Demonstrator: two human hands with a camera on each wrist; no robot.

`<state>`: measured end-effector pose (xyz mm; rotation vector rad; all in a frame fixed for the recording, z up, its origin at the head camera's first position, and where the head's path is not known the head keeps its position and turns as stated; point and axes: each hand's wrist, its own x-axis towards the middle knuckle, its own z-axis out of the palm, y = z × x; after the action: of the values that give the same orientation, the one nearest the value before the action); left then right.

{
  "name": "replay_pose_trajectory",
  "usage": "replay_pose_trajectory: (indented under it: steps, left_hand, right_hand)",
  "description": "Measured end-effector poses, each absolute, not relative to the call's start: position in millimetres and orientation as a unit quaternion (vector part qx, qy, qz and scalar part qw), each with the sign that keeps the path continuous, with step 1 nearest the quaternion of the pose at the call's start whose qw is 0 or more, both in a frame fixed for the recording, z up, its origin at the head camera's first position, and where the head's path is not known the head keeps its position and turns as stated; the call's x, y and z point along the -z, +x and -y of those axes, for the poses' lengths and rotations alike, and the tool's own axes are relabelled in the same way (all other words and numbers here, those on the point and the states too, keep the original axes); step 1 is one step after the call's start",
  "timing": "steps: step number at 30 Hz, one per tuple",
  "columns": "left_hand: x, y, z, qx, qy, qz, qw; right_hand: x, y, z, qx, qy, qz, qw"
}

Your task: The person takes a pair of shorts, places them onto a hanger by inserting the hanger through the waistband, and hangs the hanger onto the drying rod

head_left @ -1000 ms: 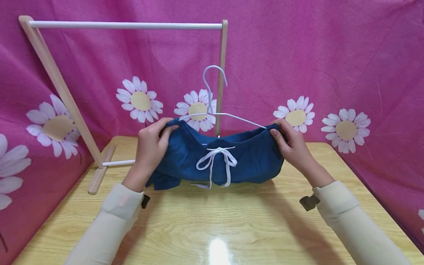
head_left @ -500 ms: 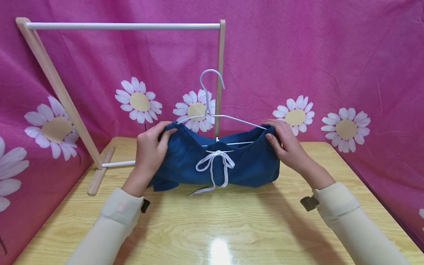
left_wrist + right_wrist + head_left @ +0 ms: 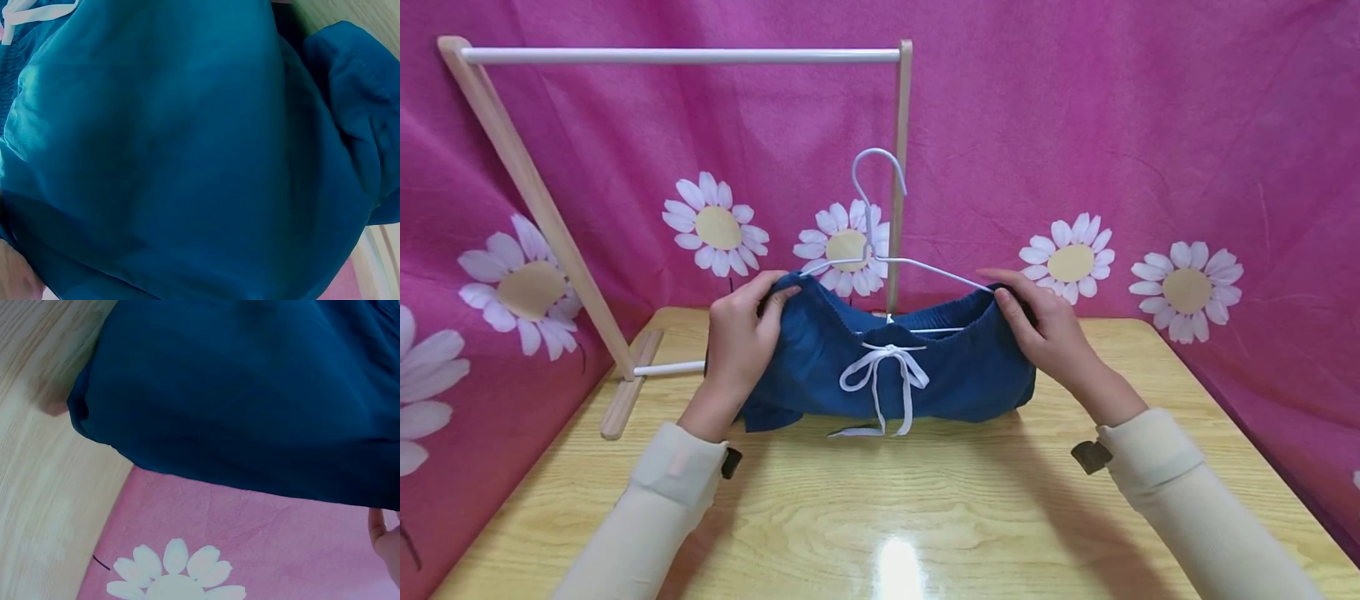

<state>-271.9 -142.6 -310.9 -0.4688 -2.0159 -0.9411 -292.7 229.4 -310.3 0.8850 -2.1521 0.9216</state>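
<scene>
Dark blue drawstring shorts (image 3: 955,375) are held up by the waist over the table, a white bow (image 3: 887,367) at their front. A white wire hanger (image 3: 871,208) stands inside the waistband, its hook upright above and its lower bar showing in the opening. My left hand (image 3: 741,329) pinches the waistband at the left corner, thumb in front. At the right corner my right hand (image 3: 1048,329) pinches the waistband beside the hanger's arm end. Blue cloth fills most of both wrist views, with only bits of the fingers (image 3: 377,525) showing at the edges.
A garment rack with wooden posts (image 3: 535,183) and a white top rail (image 3: 677,56) stands at the back left, its right post behind the hanger. The wood-grain table (image 3: 820,517) is bordered by a pink daisy-print cloth (image 3: 1075,108).
My right hand has shifted slightly left with its corner of the waistband, and the waist opening gapes wider, showing the hanger's lower bar. The left hand has barely moved.
</scene>
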Motion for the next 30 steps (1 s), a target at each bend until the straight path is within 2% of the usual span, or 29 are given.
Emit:
replay_pose_trajectory:
  steps: [3,12,25,30]
  left_hand:
    - [310.9,-272.1,141.6,0.378,-0.188,0.804,0.419]
    - [315.1,-275.4,140.5,0.386,-0.178,0.803,0.418]
    - [319.7,-278.2,139.7,0.383,-0.178,0.8,0.426]
    - [321.2,-277.2,138.9,0.371,-0.185,0.809,0.416]
  right_hand:
    - [310.6,-293.1,-226.5,-0.358,0.343,0.805,0.325]
    - [318.2,-293.1,-226.0,-0.393,0.307,0.81,0.31]
    - [321.1,-295.2,-238.2,-0.345,0.373,0.84,0.192]
    - [323.8,-295.1,-239.1,-0.318,0.387,0.836,0.224]
